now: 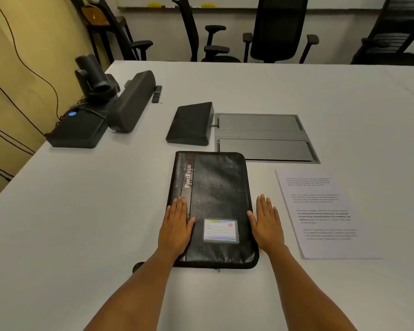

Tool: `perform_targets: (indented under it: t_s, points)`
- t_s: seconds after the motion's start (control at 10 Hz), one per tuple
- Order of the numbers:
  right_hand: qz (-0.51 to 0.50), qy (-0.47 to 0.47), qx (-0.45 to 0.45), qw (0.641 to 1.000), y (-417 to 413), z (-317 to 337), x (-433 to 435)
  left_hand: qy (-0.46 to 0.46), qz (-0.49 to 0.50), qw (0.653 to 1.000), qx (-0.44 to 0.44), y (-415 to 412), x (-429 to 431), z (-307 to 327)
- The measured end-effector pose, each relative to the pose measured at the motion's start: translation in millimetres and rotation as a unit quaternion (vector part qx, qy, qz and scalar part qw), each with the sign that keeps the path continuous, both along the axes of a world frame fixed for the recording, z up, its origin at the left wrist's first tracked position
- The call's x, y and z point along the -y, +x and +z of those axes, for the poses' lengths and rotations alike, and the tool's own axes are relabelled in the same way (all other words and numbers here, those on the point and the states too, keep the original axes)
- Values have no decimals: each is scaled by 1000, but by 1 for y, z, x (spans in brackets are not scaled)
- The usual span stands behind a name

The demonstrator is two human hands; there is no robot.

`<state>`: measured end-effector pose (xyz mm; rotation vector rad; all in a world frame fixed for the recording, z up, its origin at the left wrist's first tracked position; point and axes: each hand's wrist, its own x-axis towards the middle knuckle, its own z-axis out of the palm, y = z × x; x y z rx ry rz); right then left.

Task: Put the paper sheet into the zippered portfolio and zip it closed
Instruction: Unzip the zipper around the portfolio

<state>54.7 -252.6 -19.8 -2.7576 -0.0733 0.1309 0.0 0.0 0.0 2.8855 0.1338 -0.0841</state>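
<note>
A black zippered portfolio lies closed and flat on the white table, its spine to the left and a card pocket on the cover. My left hand rests flat on the portfolio's left edge, fingers straight. Flat on the table, my right hand lies against the portfolio's right edge. The printed paper sheet sits on the table to the right of my right hand, apart from it.
Beyond the portfolio are a black wedge-shaped device and a grey flap panel set in the table. A camera, speaker bar and black box stand at the far left. Office chairs line the far edge.
</note>
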Motion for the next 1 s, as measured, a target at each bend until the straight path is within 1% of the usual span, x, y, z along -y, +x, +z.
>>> perform_targets:
  t_s: [0.1, 0.2, 0.5, 0.6, 0.9, 1.0]
  points:
    - [0, -11, -17, 1000, -9, -3, 2, -6, 2, 1000, 21, -6, 0, -8]
    - [5, -10, -30, 999, -20, -8, 2, -13, 4, 1000, 18, -14, 2, -13]
    - [-1, 25, -50, 998, -30, -12, -1, 5, 13, 1000, 12, -25, 9, -18]
    - [-2, 26, -51, 998, -30, -11, -1, 19, 13, 1000, 18, -25, 10, -20]
    - [-7, 27, -42, 999, -31, -14, -2, 13, 17, 1000, 5, -27, 12, -14]
    - [-12, 31, -33, 999, -30, -15, -3, 20, 15, 1000, 15, -27, 13, -15]
